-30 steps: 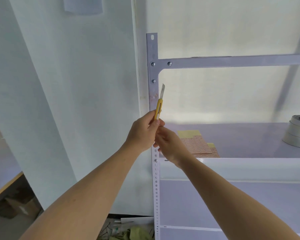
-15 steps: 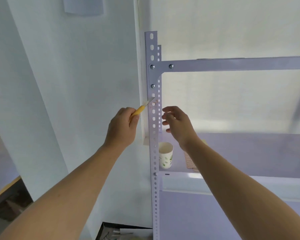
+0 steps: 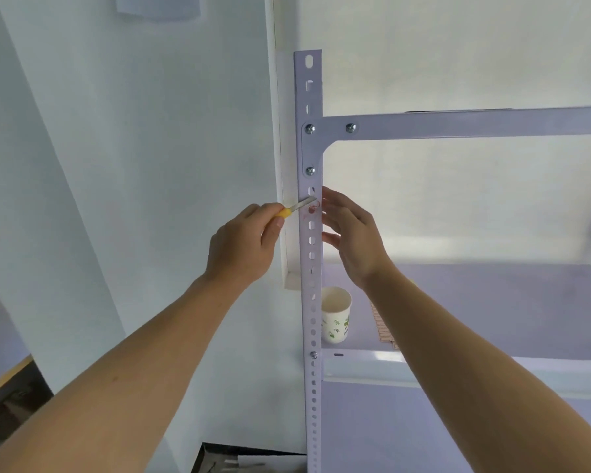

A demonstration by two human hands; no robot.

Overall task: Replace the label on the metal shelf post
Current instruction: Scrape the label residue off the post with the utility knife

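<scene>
While the knife (image 3: 296,209) is clamped in the left hand (image 3: 243,244), the blade meets thin, seemingly torn label (image 3: 313,210) residue on the post (image 3: 309,302); right fingers (image 3: 335,213) are spread, empty.

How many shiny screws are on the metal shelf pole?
4. Two sit side by side at the top corner of the perforated grey metal post and; one just below; one low down near the paper cup. Hands may hide more.
</scene>
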